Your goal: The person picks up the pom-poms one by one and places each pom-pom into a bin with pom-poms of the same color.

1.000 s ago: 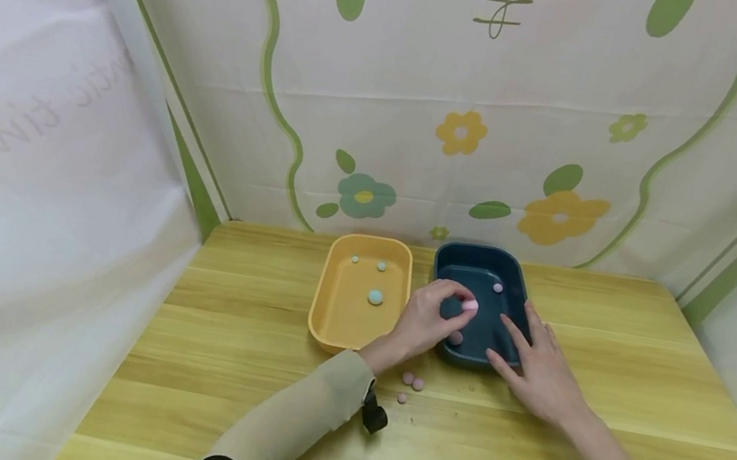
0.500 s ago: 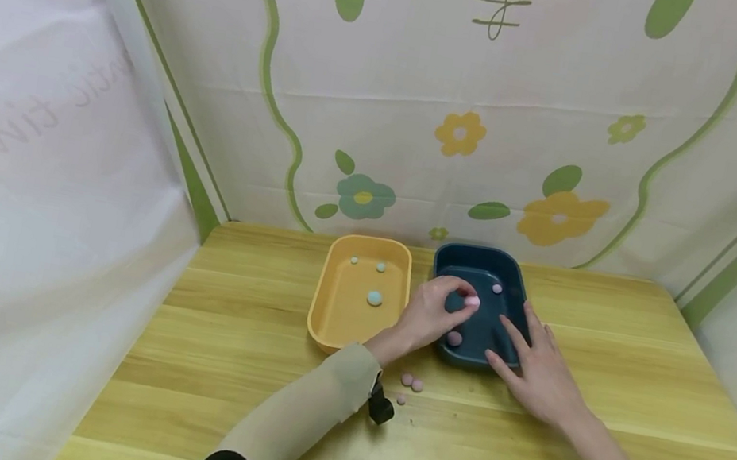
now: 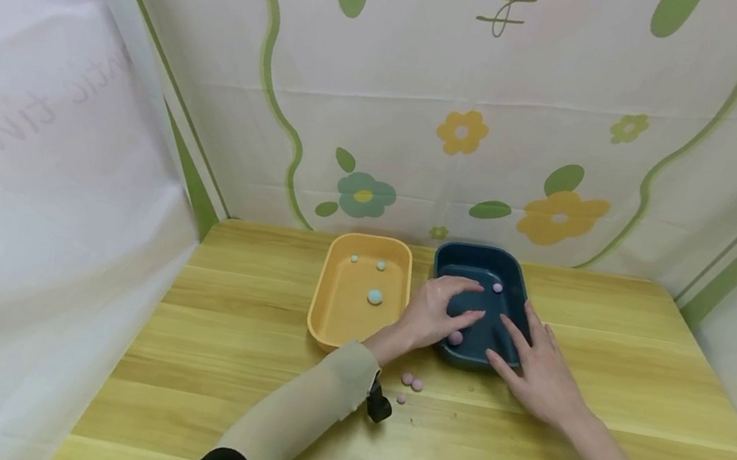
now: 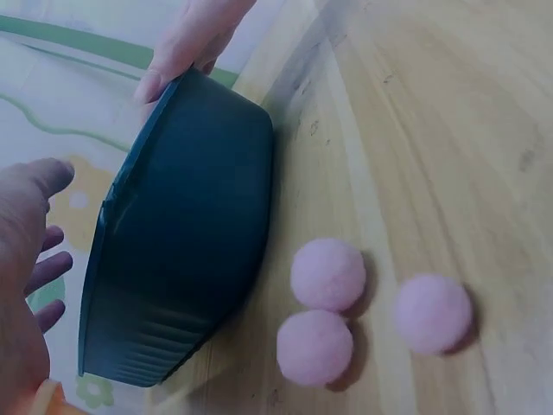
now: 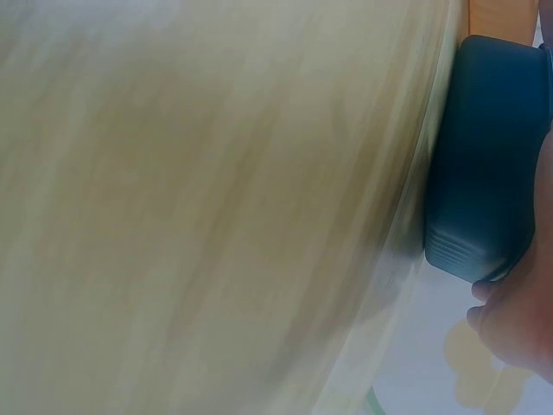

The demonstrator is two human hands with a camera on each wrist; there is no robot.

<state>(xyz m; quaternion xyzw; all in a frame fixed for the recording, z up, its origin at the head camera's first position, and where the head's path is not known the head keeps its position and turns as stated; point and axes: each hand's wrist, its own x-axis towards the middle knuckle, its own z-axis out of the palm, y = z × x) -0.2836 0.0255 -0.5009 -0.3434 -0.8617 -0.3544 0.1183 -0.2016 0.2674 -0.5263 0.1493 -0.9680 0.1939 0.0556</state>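
Note:
My left hand (image 3: 431, 312) is over the dark blue tray (image 3: 489, 265), thumb and fingers spread apart with nothing between them. In the left wrist view its fingers (image 4: 47, 268) are beside the tray's rim. My right hand (image 3: 543, 378) rests at the tray's right rim, fingers extended and spread. Inside the tray lie a small pink ball (image 3: 497, 288) near the back and a larger pink ball (image 3: 456, 338) at the near left. Part of the tray floor is hidden under my left hand. Several pink fuzzy balls (image 4: 328, 274) are on the table just in front of the tray.
To the left stands a yellow tray (image 3: 353, 328) holding a large pale blue ball (image 3: 376, 296) and two smaller ones. Both trays sit on a wooden table (image 3: 231, 369) near its back edge. A printed cloth (image 3: 398, 90) hangs behind it, and white cloth (image 3: 32, 249) hangs at the left.
My left thumb and fingers have parted and let go of the pink ball they were pinching over the dark tray; that ball is out of sight now. My right hand has stayed in place.

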